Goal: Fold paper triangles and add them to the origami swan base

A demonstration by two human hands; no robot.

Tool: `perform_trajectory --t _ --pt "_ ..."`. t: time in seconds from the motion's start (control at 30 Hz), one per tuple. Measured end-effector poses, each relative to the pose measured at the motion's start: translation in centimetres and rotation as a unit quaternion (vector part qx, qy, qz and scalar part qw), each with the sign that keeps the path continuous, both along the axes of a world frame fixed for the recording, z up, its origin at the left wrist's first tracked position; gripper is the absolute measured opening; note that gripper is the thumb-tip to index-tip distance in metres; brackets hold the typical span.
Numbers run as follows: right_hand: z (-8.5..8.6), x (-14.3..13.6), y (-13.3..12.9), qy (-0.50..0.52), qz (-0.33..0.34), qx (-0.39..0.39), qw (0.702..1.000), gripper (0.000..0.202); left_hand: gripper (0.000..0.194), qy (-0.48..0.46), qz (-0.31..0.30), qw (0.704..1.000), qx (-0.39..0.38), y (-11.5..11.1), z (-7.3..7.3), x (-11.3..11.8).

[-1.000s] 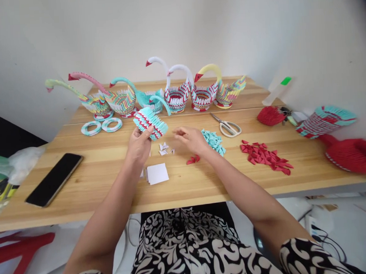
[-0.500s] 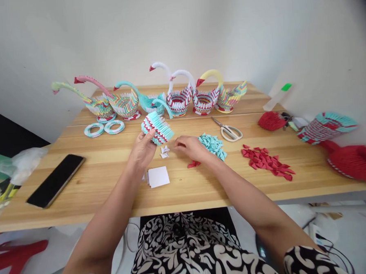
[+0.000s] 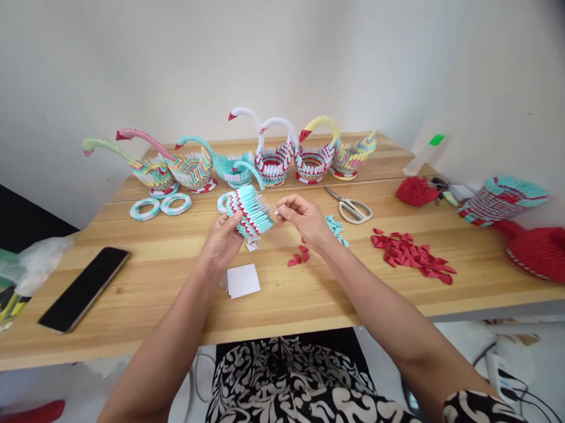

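My left hand (image 3: 224,240) is closed around a round basket body (image 3: 250,212) made of turquoise, white and red folded-paper pieces, tilted with its spiky rim to the right. Just right of that rim, my right hand (image 3: 304,220) pinches a small white folded-paper piece (image 3: 277,212) between thumb and fingertips. More white pieces (image 3: 253,245) lie under the basket body. Behind my right hand, turquoise pieces (image 3: 336,229) are partly hidden. A few red pieces (image 3: 299,257) lie below that hand. A stack of white paper squares (image 3: 243,281) rests nearer to me.
Finished paper swans (image 3: 275,164) line the back of the table. Two paper rings (image 3: 175,204) lie at left, above a phone (image 3: 85,289). Scissors (image 3: 353,209) and a red pile (image 3: 412,255) lie to the right, with red paper models (image 3: 549,248) near the right edge.
My right hand has risen from the table near the white pieces to the basket body's rim, now with a white piece in its fingers. The basket body has turned slightly in my left hand.
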State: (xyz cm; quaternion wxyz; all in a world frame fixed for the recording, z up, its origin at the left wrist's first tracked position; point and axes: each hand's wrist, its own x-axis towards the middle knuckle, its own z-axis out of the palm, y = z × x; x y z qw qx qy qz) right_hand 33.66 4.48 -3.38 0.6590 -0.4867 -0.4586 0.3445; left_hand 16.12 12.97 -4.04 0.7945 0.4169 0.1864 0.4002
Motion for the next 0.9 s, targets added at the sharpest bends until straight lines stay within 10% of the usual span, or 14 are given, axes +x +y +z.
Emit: perform_trajectory --t 0.9 --pt "0.2 -0.9 -0.5 0.01 0.019 0.013 1.0 0.023 0.043 0.021 -0.035 0.999 0.003 -0.6 0.5 0.0"
